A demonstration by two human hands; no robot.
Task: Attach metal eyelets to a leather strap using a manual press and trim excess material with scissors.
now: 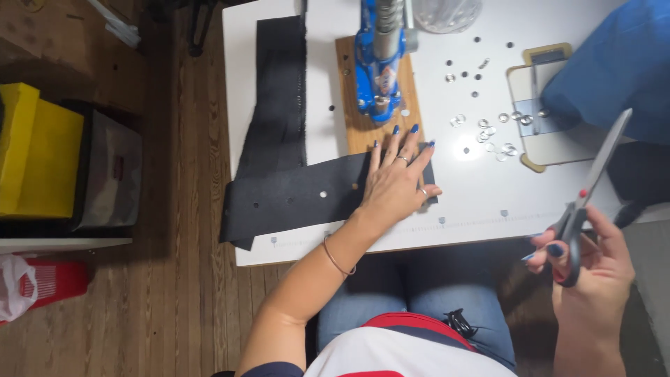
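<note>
My left hand (pixel 398 180) lies flat, fingers spread, on the right end of a black fabric strip (pixel 293 197) that lies across the white table (pixel 474 202). The strip has small punched holes and one silver eyelet. My right hand (pixel 593 269) is off the table's front edge at the lower right and holds a pair of scissors (pixel 590 192), blades closed and pointing up and away. A blue hand press (pixel 380 56) stands on a wooden board (pixel 363 126) just beyond my left fingertips.
A second black fabric strip (pixel 279 84) runs along the table's left side. Loose silver eyelets (pixel 488 132) are scattered near a tan tray (pixel 534 150), with blue cloth (pixel 614 70) at the right. A yellow box (pixel 35 150) and red basket (pixel 56 279) sit on the wooden floor.
</note>
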